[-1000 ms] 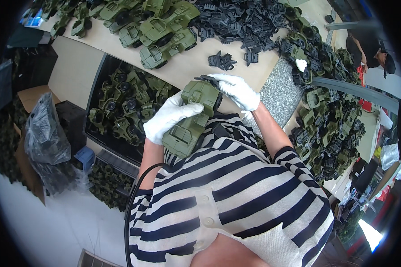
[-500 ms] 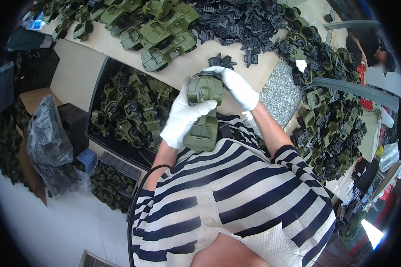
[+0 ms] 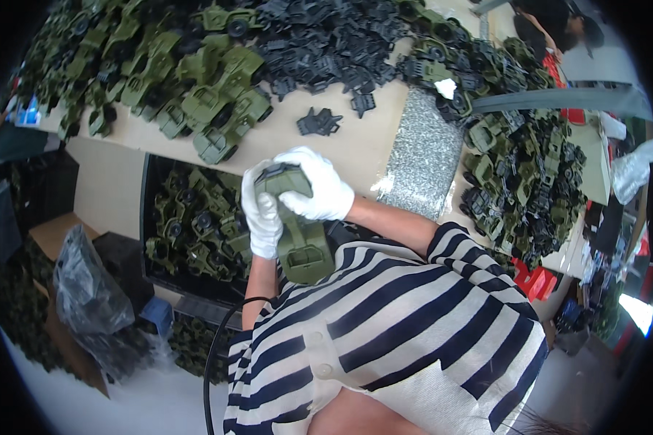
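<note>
Both my hands wear white gloves and grip one olive-green toy vehicle body [image 3: 303, 250] close to my striped shirt. My left hand [image 3: 260, 214] wraps its left side near the far end. From the right, my right hand [image 3: 323, 188] closes over the far end, its thumb lying across the top. A dark piece [image 3: 274, 172] shows at that far end between the gloves, partly covered by fingers. Beyond my hands, a loose black plastic part [image 3: 319, 122] lies on the tabletop [image 3: 268, 141], and another black part [image 3: 363, 104] is to its right.
A heap of black parts [image 3: 326, 43] covers the table's far middle. Green toy vehicles [image 3: 210, 94] pile up at far left. A black crate [image 3: 149, 217] of vehicles stands at left. More vehicles [image 3: 519, 181] lie right, past a speckled grey strip [image 3: 424, 152]. A grey bar [image 3: 551, 100] crosses there.
My right hand has shifted from the far edge onto the top of the toy vehicle, with its thumb now across it. The left thumb has drawn back toward the side. The view has shifted too.
</note>
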A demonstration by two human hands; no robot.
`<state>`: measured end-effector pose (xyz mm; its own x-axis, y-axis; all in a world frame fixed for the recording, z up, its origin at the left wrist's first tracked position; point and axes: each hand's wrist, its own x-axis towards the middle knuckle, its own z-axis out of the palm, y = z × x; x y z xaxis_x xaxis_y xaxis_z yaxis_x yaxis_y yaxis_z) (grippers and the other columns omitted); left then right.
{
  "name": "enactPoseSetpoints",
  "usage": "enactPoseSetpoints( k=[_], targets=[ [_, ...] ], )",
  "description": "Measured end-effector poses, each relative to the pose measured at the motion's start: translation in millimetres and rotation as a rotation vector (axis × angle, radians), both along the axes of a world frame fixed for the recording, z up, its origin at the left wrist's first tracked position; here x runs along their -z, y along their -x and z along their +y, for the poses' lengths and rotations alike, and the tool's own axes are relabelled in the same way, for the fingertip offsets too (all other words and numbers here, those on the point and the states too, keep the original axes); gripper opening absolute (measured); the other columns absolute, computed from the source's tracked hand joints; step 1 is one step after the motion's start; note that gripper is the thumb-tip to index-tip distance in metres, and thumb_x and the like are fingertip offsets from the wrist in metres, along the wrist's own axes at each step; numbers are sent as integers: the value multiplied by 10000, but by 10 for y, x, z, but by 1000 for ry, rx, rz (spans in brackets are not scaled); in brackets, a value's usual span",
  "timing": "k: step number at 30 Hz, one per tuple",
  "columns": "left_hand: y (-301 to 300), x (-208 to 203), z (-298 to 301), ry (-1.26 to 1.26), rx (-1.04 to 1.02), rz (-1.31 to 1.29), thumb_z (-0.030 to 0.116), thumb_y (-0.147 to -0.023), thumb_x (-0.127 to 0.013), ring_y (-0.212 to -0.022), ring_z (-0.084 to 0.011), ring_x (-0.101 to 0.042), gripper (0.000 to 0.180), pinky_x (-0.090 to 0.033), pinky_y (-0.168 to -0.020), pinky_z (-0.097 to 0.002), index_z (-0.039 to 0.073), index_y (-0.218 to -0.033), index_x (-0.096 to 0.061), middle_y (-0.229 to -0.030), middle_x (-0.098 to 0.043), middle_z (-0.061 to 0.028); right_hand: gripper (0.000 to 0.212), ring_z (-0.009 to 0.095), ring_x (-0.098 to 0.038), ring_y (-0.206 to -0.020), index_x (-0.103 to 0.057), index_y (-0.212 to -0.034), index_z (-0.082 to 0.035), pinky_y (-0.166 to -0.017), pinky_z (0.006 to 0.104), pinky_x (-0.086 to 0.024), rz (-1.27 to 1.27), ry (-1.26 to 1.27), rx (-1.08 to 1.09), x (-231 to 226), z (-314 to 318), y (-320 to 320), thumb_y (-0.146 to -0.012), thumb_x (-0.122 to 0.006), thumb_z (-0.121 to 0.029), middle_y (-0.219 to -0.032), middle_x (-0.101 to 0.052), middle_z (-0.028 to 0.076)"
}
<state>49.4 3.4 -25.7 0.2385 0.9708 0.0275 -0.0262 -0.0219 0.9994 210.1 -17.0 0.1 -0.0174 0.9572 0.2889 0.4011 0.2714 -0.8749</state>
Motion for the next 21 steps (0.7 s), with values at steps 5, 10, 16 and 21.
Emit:
enactPoseSetpoints(
  k=[5, 10, 16, 21],
  targets=[
    [55, 5, 30, 23, -107, -54, 343, -997, -454, -1042, -242, -596, 443, -456, -937, -367, -56, -1154, -566, -1104, -628, -156, 429, 391, -603, -1001, -555, -1193, -40, -888, 437, -487, 33, 62, -8, -80, 70, 118, -822, -675, -220, -1095, -614, 187],
    [255, 68, 216, 197, -91, -189, 563, -1001, -330, -1239, -242, -492, 705, -340, -1081, -362, -27, -1369, -442, -1340, -522, -159, 452, 327, -621, -1072, -611, -1205, -57, -930, 424, -485, 52, 354, -73, -40, 381, 197, -892, -680, -376, -1084, -662, 162],
    [711, -122, 452, 300, -307, -99, 633, -1007, -137, -1398, -301, -352, 824, -306, -1144, -443, -10, -1507, -262, -1547, -311, -183, 398, 343, -637, -814, -692, -900, -43, -757, 418, -499, -134, 2, 24, -424, 1962, 100, -975, -483, -373, -879, -675, 159],
    [854, 16, 353, 572, -282, -313, 627, -1000, -308, -1310, -348, -455, 801, -409, -1055, -480, -1, -1497, -280, -1547, -301, -227, 296, 286, -664, -660, -695, -790, -63, -608, 417, -517, -371, -115, 320, -643, 3044, -183, -883, -558, -308, -763, -692, 140]
  ],
)
